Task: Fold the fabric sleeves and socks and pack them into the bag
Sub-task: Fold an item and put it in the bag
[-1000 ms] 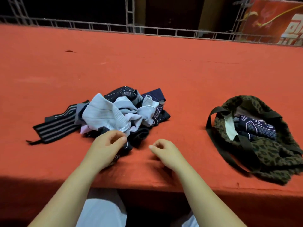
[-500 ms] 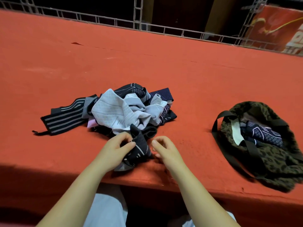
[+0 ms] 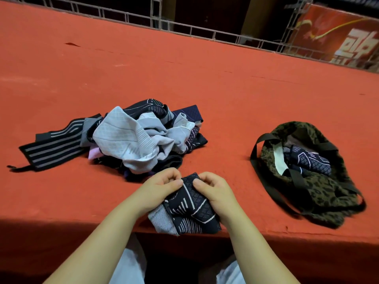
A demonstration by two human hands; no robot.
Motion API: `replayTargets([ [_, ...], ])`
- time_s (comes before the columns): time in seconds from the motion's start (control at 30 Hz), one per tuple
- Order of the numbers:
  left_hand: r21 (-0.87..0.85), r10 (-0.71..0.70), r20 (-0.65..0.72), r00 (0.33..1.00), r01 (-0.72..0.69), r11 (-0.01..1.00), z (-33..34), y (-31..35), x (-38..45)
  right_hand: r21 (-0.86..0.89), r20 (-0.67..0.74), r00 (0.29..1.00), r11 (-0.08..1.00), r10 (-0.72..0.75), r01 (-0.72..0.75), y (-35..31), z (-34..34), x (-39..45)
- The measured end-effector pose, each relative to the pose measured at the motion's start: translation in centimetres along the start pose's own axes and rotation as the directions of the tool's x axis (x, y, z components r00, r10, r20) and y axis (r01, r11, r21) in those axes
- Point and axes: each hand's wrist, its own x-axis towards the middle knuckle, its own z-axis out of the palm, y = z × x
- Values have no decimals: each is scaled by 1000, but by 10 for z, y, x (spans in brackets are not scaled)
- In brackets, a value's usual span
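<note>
Red-covered table (image 3: 205, 83), wide, running to a metal rail at the far side. On it, left of centre, an unfolded pile of sleeves and socks (image 3: 131, 138); well apart to the right, the leopard-print bag (image 3: 320, 187), mouth open, a dark patterned piece already inside. At the near edge, left hand (image 3: 162, 187) and right hand (image 3: 213, 189) both pinch the top of a dark patterned sleeve (image 3: 190, 210), fingers curled onto the cloth. Risk: it overhangs the table edge; a loosened pinch could let it slide off.
</note>
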Motion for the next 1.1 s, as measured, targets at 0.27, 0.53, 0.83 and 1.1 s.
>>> replayTargets([
  [0.27, -141, -4, 21, 1000, 7, 990, -6, -14, -15, 223, -322, 929, 968, 183, -113, 18, -19, -2],
  [0.53, -336, 34, -164, 986, -89, 938, 8, -15, -10, -546, -206, 977, 823, 48, -155, 18, -35, -12],
  [0.83, -296, 8, -206, 979, -69, 953, 13, -3, -10, -448, 183, 981, 882, -68, 145, -1, 0, -12],
  [1.1, -225, -89, -459, 884, -19, 974, 8, -8, -7, 151, -10, 989, 978, 146, -143, 18, 4, -15],
])
